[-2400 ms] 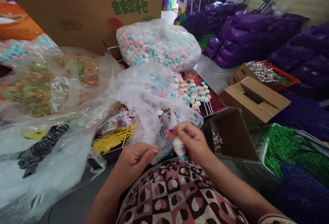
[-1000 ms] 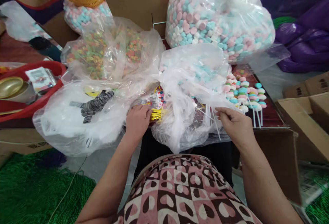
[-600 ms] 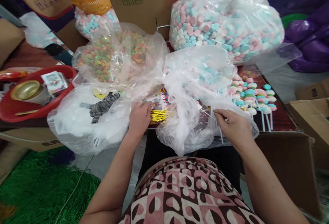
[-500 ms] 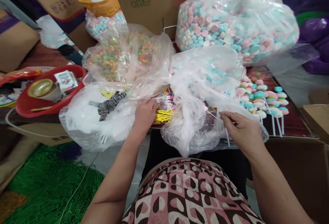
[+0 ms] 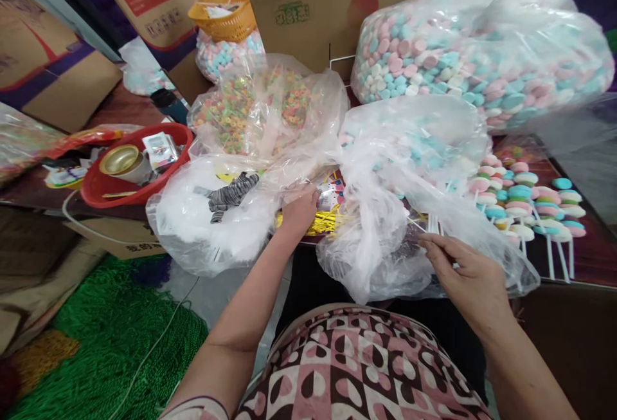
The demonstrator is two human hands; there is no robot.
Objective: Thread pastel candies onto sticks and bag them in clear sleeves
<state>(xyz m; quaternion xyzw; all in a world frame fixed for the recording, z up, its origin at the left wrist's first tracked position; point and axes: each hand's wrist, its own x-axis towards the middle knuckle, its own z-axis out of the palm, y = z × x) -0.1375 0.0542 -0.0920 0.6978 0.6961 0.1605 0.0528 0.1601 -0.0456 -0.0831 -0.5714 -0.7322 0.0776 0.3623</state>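
My left hand (image 5: 299,211) reaches forward onto a bundle of gold twist ties (image 5: 322,222) and small printed packets (image 5: 331,193), its fingers curled and partly tucked under clear plastic. My right hand (image 5: 470,275) pinches thin white sticks (image 5: 432,226) at the edge of a crumpled clear bag (image 5: 385,240) that holds pastel candies. To its right lie finished candy skewers (image 5: 525,198) on a dark red tray (image 5: 585,256).
A big bag of pink, blue and white candies (image 5: 477,53) lies at the back right, a bag of coloured rings (image 5: 255,108) at the centre. A red basin (image 5: 139,166) with a gold tin sits left. Cardboard boxes (image 5: 313,2) stand behind. Green netting (image 5: 120,349) covers the floor.
The view has swung left. My right hand, which held a wrapped candy stick 2.4 s ago, now pinches white sticks. My left hand has stayed on the gold ties.
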